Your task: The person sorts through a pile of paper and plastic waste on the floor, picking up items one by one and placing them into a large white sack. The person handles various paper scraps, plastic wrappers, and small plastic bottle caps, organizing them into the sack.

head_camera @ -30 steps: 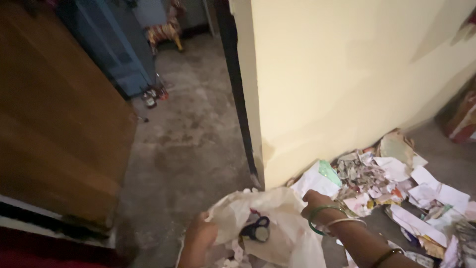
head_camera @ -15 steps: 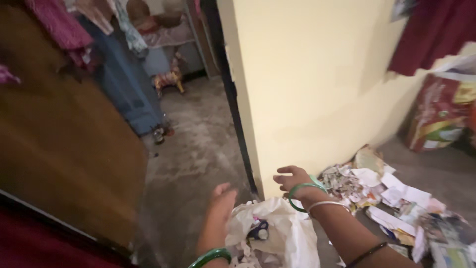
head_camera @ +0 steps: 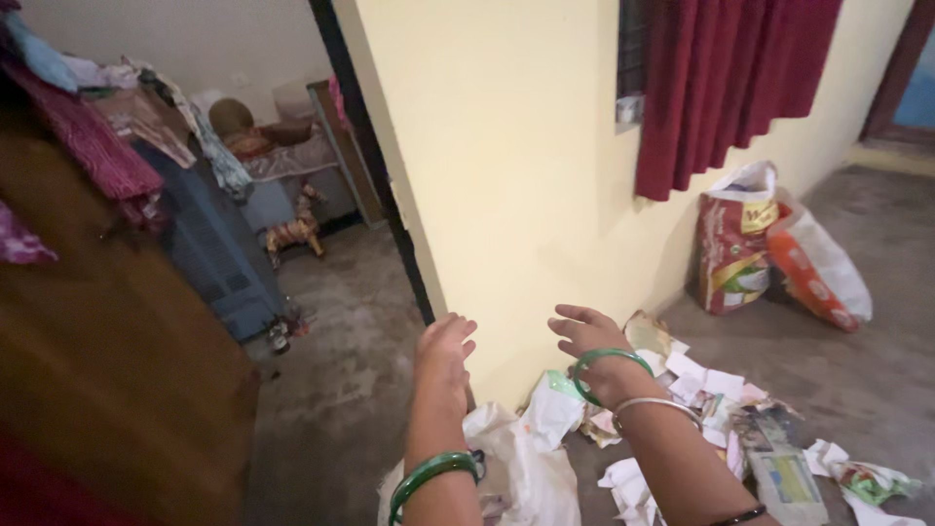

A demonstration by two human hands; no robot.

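Far left: brown wooden door (head_camera: 107, 390), clothes (head_camera: 93, 146) draped over its top edge. Past it, a blue cabinet (head_camera: 219, 263) and, in the back room, a small toy horse (head_camera: 292, 234) on the grey floor (head_camera: 341, 370).

Left hand (head_camera: 445, 353) — raised, back toward the camera, fingers loosely spread and slightly curled, holding nothing. Green bangle (head_camera: 429, 477) on that wrist. Directly beneath the forearm lies the white plastic bag (head_camera: 526, 468), crumpled on the floor at the foot of the yellow wall corner (head_camera: 467, 195); neither hand touches it.

Right hand (head_camera: 587, 336) — also raised, level with the left and a little apart from it, fingers open and relaxed, empty. Green and silver bangles on the wrist.

Right of the bag: scattered paper scraps (head_camera: 721, 399) along the wall base. Further right, a dark red curtain (head_camera: 721, 88) hangs above two printed sacks (head_camera: 779, 253) that lean together by the wall.
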